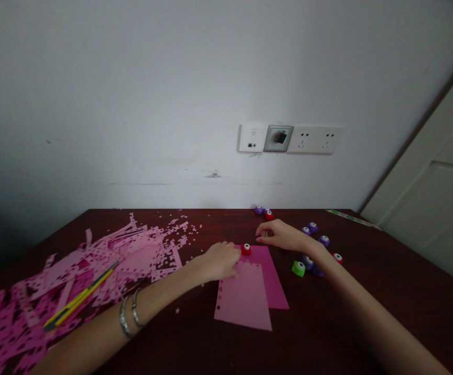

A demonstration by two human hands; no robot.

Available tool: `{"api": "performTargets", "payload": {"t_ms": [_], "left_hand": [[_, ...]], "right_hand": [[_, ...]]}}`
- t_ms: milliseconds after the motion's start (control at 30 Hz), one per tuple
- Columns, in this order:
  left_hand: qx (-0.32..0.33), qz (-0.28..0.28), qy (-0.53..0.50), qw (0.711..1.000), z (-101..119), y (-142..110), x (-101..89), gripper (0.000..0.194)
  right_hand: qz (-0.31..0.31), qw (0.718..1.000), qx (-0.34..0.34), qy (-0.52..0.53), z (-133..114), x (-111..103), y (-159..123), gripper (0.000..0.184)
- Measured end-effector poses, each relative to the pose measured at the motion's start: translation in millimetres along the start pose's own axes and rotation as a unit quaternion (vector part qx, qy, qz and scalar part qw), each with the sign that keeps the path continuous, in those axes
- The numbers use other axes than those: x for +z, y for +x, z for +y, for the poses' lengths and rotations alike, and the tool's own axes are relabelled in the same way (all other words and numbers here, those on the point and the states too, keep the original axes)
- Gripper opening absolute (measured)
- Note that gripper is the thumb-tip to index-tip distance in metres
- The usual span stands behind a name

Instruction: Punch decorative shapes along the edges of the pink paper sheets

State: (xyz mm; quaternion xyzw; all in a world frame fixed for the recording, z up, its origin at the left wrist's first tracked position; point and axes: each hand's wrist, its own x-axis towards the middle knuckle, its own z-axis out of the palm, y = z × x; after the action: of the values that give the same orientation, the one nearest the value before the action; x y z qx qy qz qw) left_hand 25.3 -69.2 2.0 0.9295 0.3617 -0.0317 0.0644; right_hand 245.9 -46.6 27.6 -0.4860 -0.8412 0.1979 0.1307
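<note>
My left hand (pixel 221 260) lies with stretched fingers over the left part of a light pink paper sheet (pixel 246 299), its thumb spread. Small holes run along the sheet's top and left edges. Beneath it a darker pink sheet (pixel 273 281) sticks out to the right. Just right of my left fingertips a red craft punch (pixel 245 249) with a white and black top stands at the papers' upper edge. My right hand (pixel 276 234) hovers to the right of that punch, fingers bent and loosely apart, with nothing visible in them. A small green spot shows at its fingers.
Pink punched scraps (pixel 132 255) and confetti cover the table's left, with a yellow utility knife (pixel 81 297) on top. Purple punches (pixel 323 240), a green punch (pixel 298 269) and a red one lie right; several more (pixel 267 212) stand by the wall. A thin strip (pixel 353 217) lies far right.
</note>
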Motion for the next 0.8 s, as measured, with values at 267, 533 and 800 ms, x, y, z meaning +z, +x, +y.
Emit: {"api": "performTargets", "payload": {"t_ms": [267,533,800], "left_hand": [[-0.003,-0.049,-0.195,0.980,-20.7,7.4,-4.3,0.015],[0.046,-0.085,-0.375,0.922,-34.0,6.0,-24.4,0.021],[0.005,0.080,-0.494,0.865,-48.2,-2.5,-53.2,0.029]], "right_hand": [[-0.008,1.000,0.002,0.002,4.6,-1.1,-0.6,0.021],[-0.014,0.997,0.010,0.080,-4.7,-16.1,-7.9,0.031],[-0.021,0.979,0.009,0.201,-24.8,-40.2,-21.6,0.037]]}}
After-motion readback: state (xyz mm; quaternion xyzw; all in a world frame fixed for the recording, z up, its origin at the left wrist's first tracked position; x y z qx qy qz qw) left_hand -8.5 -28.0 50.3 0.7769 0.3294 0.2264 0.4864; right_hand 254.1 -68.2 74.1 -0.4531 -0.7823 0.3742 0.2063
